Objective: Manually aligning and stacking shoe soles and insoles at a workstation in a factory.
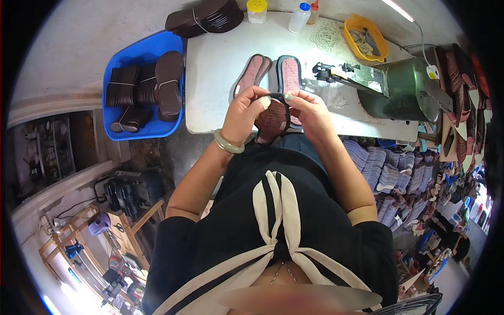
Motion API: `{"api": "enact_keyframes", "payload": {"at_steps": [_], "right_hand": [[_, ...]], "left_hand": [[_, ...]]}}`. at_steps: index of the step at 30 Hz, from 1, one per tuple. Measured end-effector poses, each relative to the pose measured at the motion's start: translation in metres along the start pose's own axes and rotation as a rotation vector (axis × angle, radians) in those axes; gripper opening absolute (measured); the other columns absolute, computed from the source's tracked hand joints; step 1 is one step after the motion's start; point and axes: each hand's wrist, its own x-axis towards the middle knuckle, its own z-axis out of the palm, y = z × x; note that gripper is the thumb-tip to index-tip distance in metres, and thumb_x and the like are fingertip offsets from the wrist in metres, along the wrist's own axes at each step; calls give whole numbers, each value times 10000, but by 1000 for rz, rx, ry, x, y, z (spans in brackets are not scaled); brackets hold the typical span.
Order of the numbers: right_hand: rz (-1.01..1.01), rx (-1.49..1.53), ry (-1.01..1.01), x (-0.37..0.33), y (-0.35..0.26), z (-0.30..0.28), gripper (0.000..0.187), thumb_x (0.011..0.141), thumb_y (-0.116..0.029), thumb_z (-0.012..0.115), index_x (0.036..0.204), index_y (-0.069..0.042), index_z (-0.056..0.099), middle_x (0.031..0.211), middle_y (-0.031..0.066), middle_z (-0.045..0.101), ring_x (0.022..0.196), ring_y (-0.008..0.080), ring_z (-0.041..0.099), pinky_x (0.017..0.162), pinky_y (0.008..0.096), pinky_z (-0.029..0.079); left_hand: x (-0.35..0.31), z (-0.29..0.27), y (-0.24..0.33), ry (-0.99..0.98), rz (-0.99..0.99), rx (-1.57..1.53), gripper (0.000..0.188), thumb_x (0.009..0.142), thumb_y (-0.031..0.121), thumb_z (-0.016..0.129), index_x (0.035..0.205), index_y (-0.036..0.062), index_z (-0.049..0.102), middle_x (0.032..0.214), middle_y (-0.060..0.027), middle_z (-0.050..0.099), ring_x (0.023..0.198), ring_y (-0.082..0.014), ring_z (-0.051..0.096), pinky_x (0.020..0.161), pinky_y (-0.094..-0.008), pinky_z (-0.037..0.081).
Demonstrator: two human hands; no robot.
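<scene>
My left hand [242, 114] and my right hand [312, 113] meet at the table's near edge. Between them is a shoe insole [273, 122] with a reddish-brown face and a dark rim. Fingers and thumbs of both hands pinch its upper edge, and its other end hangs down toward my body. Just beyond my left hand lie a couple of overlapping insoles [253, 72] with pinkish faces. Another dark-rimmed insole [290, 71] is flat on the table past my right hand, which partly covers its near end.
The white table [212, 79] carries a green machine [391, 86] at right, a yellow basket [362, 26], string [325, 37], bottles and a jar [256, 13] at the back. A blue crate [152, 128] of bundled brown soles stands left. Stacked insoles [375, 163] fill the lower right.
</scene>
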Motion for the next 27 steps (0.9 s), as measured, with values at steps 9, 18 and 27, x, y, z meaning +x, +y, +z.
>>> {"api": "enact_keyframes", "payload": {"at_steps": [9,18,27], "right_hand": [[91,127,-55,-8,5,-10,94,847,-137,636,895,-60,656,819,-17,629,729,60,541,690,207,398],[-38,-48,-67,-20,5,-18,113,865,-139,636,912,-38,653,827,-33,602,773,50,515,732,195,394],[-227,-470,-16,-27,5,-12,93,863,-85,630,905,-2,633,863,-12,605,804,69,539,723,227,431]], "left_hand": [[-1,2,2,-36,-93,-6,198,908,152,509,993,32,642,809,25,628,687,-34,525,613,-188,400],[-8,1,9,-159,-121,-94,167,863,79,581,1003,8,639,897,-15,616,785,-74,565,714,-224,467],[-15,5,2,-103,-121,-28,126,833,19,586,938,3,652,942,-4,573,846,-88,538,788,-233,434]]}}
